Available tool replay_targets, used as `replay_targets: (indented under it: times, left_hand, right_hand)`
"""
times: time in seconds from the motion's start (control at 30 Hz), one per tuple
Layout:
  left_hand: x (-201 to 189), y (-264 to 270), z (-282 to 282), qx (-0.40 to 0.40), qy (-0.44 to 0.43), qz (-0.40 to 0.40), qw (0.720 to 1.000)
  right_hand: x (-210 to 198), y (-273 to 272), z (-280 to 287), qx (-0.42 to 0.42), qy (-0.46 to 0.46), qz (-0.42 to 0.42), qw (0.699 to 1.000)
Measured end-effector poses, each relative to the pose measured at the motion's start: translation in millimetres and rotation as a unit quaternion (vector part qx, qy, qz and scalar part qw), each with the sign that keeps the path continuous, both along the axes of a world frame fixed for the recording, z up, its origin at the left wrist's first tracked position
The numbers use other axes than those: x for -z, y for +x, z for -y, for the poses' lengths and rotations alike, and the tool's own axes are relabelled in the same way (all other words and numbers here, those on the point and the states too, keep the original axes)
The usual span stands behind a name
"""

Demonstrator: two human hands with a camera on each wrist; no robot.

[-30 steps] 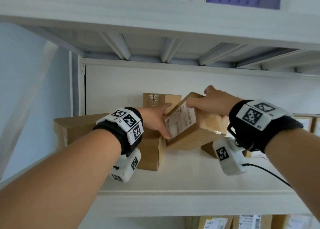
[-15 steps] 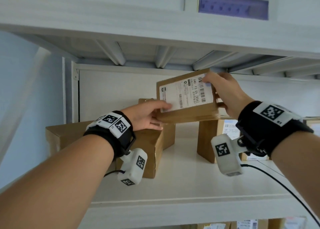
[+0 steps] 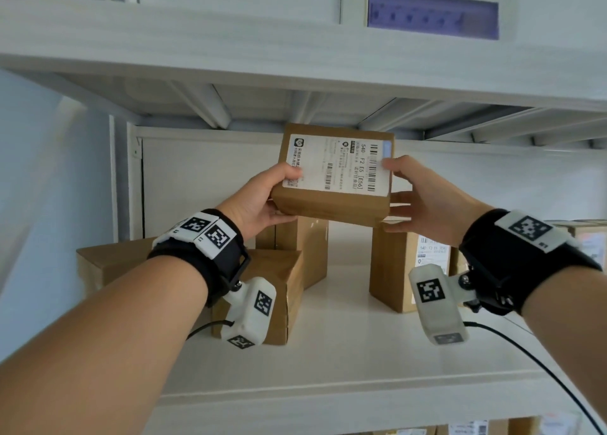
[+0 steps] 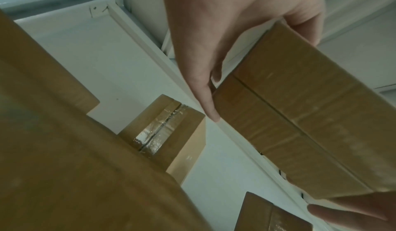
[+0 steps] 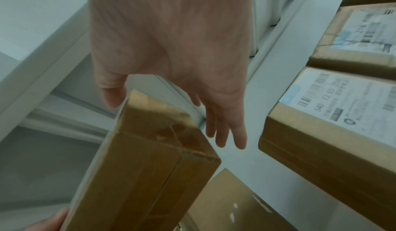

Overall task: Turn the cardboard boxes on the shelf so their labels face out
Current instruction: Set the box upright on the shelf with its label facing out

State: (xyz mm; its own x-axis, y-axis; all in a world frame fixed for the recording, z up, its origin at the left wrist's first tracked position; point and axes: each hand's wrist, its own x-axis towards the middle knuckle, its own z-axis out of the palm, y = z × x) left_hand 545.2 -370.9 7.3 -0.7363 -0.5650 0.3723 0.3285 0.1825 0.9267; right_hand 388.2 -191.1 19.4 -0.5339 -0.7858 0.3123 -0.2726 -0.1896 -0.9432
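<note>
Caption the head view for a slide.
Both hands, left hand and right hand, hold a labelled cardboard box above the shelf, label facing out.

Light: soft, even, bright in head view; dimmer, greenish in wrist views.
Glare: on tape (image 4: 154, 138).
Blur: near cardboard, wrist views.
Edges: bent, wide-angle.

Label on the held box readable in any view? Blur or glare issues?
Head view: label on the held box sharp, large print readable. Left wrist view: only plain cardboard, soft, tape glare on a shelf box. Right wrist view: dim, hand smeared.
</note>
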Motion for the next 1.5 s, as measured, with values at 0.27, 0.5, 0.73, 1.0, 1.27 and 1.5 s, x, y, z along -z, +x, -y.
replay_targets:
  times: [0.27,0.5,0.73,1.0,1.27,1.5]
  left_hand:
    - [1,-7,2,-0.018,-0.080,0.105,0.991]
    - [-30,-19,-21,-0.109,-0.206,0.138,0.963]
    - [-35,-43,-39,-0.125,-0.300,0.285,0.902]
    - [-17,-60,-48,-0.111,-0.195,0.426,0.877]
    - [-3,-83,-45,-0.140,-0.177,0.453,0.862]
    - [1,-97,-43,-0.130,-0.190,0.463,0.856]
  right_hand:
    - [-11,-16,3,0.045,-0.059,-0.058,0.995]
    - [-46,-16,7,0.066,0.074,-0.370,0.924]
    - [-36,-18,35,0.014,0.160,-0.455,0.876]
    - [-25,-60,41,0.011,0.202,-0.474,0.857]
    - [9,-101,16,0.028,0.378,-0.509,0.773]
    - [0,-102,12,0.059,0.388,-0.543,0.742]
